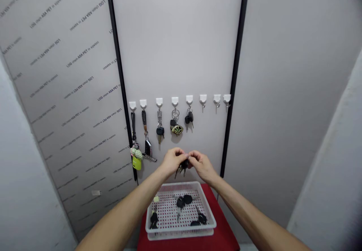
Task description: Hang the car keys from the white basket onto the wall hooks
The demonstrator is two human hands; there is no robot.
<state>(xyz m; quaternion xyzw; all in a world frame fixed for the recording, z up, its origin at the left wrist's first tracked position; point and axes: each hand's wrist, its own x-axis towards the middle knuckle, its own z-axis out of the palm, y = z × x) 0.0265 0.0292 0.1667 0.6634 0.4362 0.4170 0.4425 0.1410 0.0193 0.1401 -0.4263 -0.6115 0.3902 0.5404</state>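
Between pinched fingers [195, 155], black-headed keys [184, 165]

And here we are in a tight, bare nook, set up as a key station: a pale wall panel [175, 36] faces us, black trim strips [117, 54] down both sides, and look left, slanted maker's lettering runs all over the neighbouring panel [56, 73]! White wall hooks [189, 99] line up, key sets [160, 131] dangling from five, above a plastic basket [181, 230] on red covering [223, 224]. Home, office or shop? Can't tell!
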